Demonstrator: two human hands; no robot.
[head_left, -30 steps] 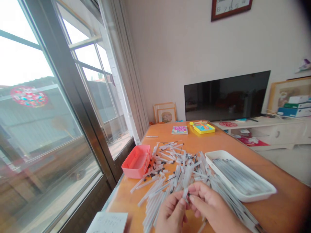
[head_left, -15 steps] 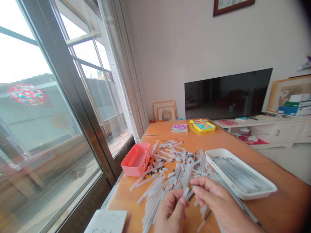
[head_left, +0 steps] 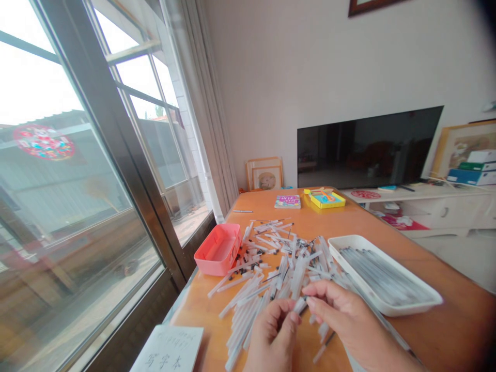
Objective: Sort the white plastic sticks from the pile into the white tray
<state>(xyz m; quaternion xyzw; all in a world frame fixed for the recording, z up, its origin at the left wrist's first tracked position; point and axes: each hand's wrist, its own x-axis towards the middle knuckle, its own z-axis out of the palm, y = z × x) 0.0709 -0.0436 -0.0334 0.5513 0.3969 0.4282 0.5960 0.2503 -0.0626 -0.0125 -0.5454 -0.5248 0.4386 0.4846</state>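
My left hand (head_left: pixel 274 330) is closed on a translucent pen piece (head_left: pixel 300 305), low in the middle of the view. Close beside it, my right hand (head_left: pixel 335 310) pinches the dark end of the same piece between thumb and forefinger. Around and beyond both hands lies a loose pile of translucent tubes and caps (head_left: pixel 248 310), some with black ends. To the right a white tray (head_left: pixel 411 311) holds several pens lying side by side. A pink box (head_left: pixel 217 266) stands left of the pile.
A notebook (head_left: pixel 170 349) lies at the near left edge of the wooden table (head_left: pixel 430 336). Farther back are a pen (head_left: pixel 243 211), a purple booklet (head_left: pixel 288 201) and a yellow box (head_left: pixel 329 202). Glass doors (head_left: pixel 96 206) are at the left, a television (head_left: pixel 368 150) beyond the table.
The pen piece now sits lower between my fingers, its dark end meeting my right fingertips. My hands have barely moved, and the camera view has shifted slightly.
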